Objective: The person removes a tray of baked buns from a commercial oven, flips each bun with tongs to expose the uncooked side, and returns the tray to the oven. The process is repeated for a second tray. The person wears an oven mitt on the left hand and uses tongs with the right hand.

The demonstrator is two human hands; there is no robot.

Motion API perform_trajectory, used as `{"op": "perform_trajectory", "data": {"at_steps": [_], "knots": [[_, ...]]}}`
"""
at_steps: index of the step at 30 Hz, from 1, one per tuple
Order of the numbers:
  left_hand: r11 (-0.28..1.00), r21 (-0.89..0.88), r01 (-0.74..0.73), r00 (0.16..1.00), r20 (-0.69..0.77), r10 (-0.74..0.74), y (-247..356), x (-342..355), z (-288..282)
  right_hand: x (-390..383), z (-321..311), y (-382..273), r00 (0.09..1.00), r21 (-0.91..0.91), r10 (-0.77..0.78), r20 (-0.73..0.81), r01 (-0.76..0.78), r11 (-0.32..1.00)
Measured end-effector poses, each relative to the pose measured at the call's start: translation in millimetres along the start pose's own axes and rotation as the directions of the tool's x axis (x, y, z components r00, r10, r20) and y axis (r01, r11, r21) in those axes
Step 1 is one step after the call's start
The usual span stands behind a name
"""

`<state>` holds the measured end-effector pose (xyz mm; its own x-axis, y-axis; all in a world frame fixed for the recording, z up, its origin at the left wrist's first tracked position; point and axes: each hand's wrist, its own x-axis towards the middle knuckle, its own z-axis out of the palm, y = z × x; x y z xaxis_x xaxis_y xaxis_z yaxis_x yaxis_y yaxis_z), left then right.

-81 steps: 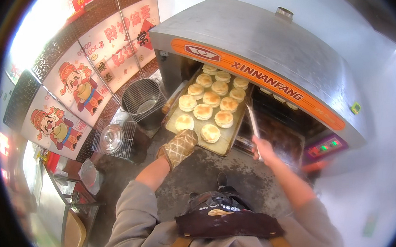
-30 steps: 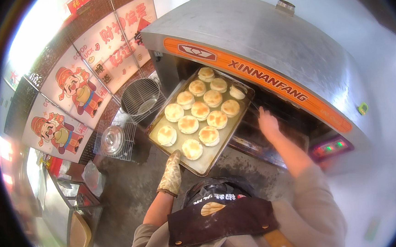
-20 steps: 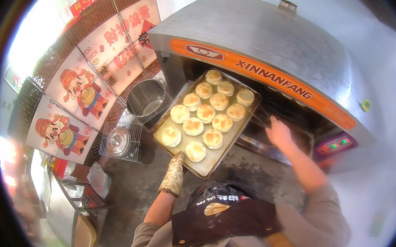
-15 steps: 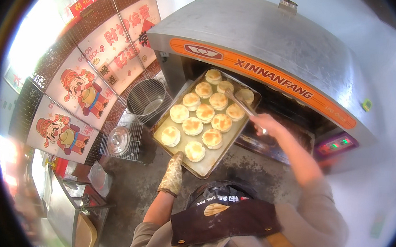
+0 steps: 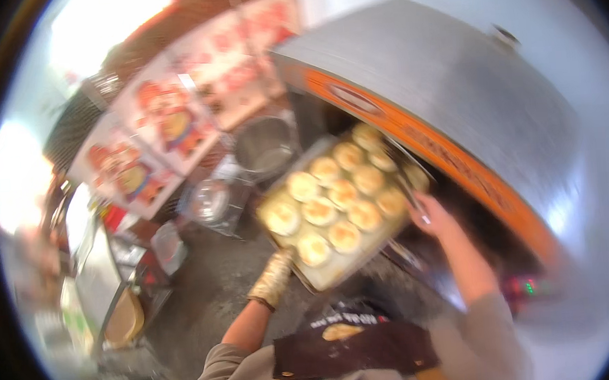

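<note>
My left hand, in a patterned oven mitt, is closed on the near left edge of a metal baking tray. Rows of round, browned flatbreads lie on the tray, which reaches at its far right into the mouth of the oven. A pair of metal tongs is in my bare right hand, fingers wrapped round the handle. The tips of the tongs are at the flatbreads on the tray's far right side; blur hides whether they touch any.
Left of the oven stand a round wire-topped pot and a rack with a clear lidded bowl. A metal-topped table is at the far left, with a tan tray beneath. Posters line the back wall.
The whole view has swung and blurred, so the oven and tray sit further right and lower. Both hands keep their holds on the tray and the tongs.
</note>
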<state>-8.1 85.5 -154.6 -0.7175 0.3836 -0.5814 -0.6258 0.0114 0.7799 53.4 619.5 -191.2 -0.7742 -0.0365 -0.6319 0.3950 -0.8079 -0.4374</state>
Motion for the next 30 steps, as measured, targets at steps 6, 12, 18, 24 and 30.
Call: {"op": "perform_trajectory", "data": {"at_steps": [6, 12, 18, 24, 30], "knots": [[0.739, 0.662, -0.126, 0.98, -0.034, 0.198, 10, -34, -7, 49, -23, -3, 0.999, -0.075, -0.039, 0.002, 0.039, 0.996], [0.971, 0.226, -0.079, 0.996, 0.057, 0.068, 4, -27, -9, 24, -11, 9, 0.777, -0.976, -0.63, 0.003, 0.139, 0.167], [0.975, 0.124, -0.185, 0.983, 0.042, 0.181, 4, -26, -1, -33, 15, 39, 0.669, -0.796, -0.692, 0.271, -0.249, -0.552], [0.995, 0.045, -0.087, 0.996, -0.004, 0.087, 12, -20, 2, -103, 69, 76, 0.647, -0.795, -0.756, 0.1, -0.405, -0.452], [0.997, 0.068, -0.028, 1.0, -0.003, 0.029, 10, -22, -2, -88, 111, 50, 0.825, -0.94, -0.536, -0.181, 0.014, 0.34]]}}
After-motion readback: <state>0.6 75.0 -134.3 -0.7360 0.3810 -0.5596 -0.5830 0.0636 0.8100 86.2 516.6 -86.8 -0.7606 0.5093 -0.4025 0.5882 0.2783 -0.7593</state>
